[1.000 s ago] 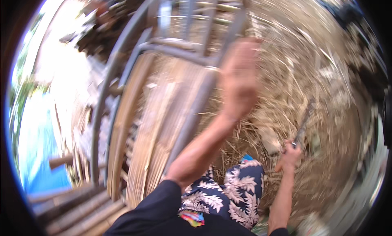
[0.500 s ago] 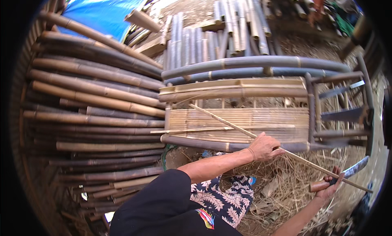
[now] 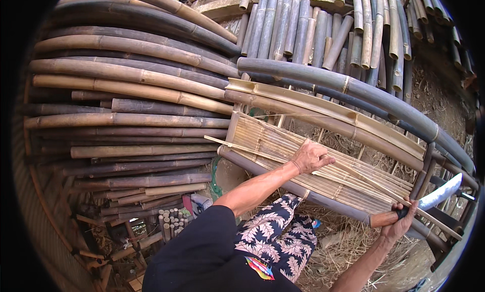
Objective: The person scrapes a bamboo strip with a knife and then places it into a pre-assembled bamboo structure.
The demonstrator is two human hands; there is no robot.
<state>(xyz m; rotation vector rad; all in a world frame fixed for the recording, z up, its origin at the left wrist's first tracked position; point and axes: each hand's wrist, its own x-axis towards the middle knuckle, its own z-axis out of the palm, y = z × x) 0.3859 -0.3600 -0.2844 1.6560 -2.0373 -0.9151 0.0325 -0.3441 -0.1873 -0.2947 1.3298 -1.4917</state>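
My left hand (image 3: 312, 156) is closed around a thin split bamboo strip (image 3: 366, 181), above the slatted panel (image 3: 275, 142) of a bamboo frame. My right hand (image 3: 399, 222) grips a large knife (image 3: 440, 193) by its wooden handle, which has a black band near the blade. The broad, curved blade points up and to the right, away from my left hand. The strip slants down to the right, passing beside my right hand and the knife. Another loose strip (image 3: 222, 141) lies over the panel, its left end sticking out past the frame.
A long row of bamboo poles (image 3: 126, 120) is stacked at the left. Cut bamboo lengths (image 3: 298, 31) lie at the back. Thick curved poles (image 3: 343, 84) run along the frame's far side. Dry shavings (image 3: 348, 256) litter the ground by my legs. Short bamboo pieces (image 3: 173, 223) stand bundled at lower left.
The view has turned, so the frame now slants down to the right. My left hand, with the strip, has moved from the near rail to over the slats. Both hands keep their holds.
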